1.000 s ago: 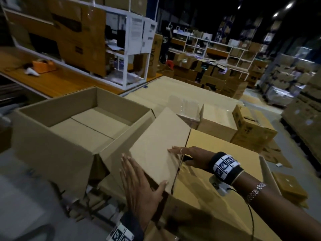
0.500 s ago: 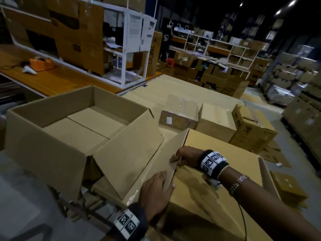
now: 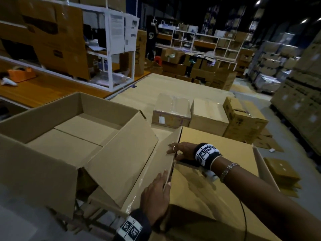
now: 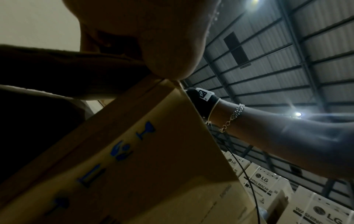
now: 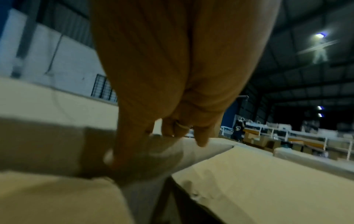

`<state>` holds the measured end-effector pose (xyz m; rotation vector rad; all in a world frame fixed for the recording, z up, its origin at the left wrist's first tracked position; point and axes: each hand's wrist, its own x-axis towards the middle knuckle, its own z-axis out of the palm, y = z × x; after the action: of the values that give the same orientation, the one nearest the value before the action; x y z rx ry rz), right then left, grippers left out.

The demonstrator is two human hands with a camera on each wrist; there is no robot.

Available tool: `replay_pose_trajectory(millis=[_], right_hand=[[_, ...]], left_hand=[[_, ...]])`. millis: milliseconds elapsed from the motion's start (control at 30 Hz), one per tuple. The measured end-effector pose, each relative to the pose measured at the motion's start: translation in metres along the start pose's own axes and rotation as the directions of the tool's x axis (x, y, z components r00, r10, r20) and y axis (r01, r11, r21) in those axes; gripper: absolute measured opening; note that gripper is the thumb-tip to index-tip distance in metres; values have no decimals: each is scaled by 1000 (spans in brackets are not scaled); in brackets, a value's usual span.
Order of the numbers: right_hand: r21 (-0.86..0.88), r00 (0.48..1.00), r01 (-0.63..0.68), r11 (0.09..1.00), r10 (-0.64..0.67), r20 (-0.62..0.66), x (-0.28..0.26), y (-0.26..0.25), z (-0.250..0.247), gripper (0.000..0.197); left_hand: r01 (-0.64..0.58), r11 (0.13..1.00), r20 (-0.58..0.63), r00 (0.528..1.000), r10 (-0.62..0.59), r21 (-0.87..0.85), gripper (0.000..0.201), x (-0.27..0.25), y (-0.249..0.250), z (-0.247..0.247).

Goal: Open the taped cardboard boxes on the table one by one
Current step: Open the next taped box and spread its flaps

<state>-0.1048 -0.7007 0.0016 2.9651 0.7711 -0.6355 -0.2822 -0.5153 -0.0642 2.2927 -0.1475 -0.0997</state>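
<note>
Cardboard box [image 3: 217, 171] under work is seen at the near right of the tabletop [image 3: 173, 87], with its left top flap [image 3: 156, 167] raised and tilted outward to the left. That flap is held by both hands. The right hand [image 3: 182, 151] is placed at the flap's upper edge, fingers [image 5: 201, 141] hooked over the edge; a ring is visible on one finger. This grip is clamped on the flap. The left hand [image 3: 156, 193] is laid along the flap's nearer edge, fingers extended against the cardboard with the thumb on the box side; whether the edge is pinched cannot be told. In the left wrist view the box side [image 4: 134, 166] is seen to carry blue handling symbols. The remaining right flap is seen lying flat over the box top.

Just left of this box, touching its raised flap, a larger open box [image 3: 60, 136] is recorded, flaps folded out and its inner floor visible. Beyond the box under work, three smaller boxes are lined up: a plastic-wrapped box [image 3: 171, 110], a plain box [image 3: 208, 115] and a printed box [image 3: 243, 119], the last with its top partly lifted.

Further left of the open box, an orange tape dispenser [image 3: 20, 73] is noted on a wooden bench [image 3: 43, 91] beside a white shelf frame [image 3: 111, 49]. Stacked cartons [image 3: 298, 101] are seen to the far right.
</note>
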Motion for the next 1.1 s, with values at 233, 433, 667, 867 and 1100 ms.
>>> replay_pose_trajectory(millis=[233,433,667,867,1100], right_hand=[[213,998,-67,975,61,35,-104,7,9,58],[406,965,-251,878,261,33,-185,52,48,63],[326,841,-422,846,500,-208,-213,36,32,35],[356,740,-323,877,468,-483,-281,-32,-8,30],[447,699,-241,861,474,-536,-356,-125,20,6]], left_hand=[[-93,996,107,990,91,17,69,18,2,-23],[-200,980,105,974,199,-2,75,33,22,-39],[-304,953,68,951,302,17,71,39,63,-54],[-391,888,-16,917,399,-241,58,23,93,-81],[-224,742,239,854,462,-632,78,-12,84,-97]])
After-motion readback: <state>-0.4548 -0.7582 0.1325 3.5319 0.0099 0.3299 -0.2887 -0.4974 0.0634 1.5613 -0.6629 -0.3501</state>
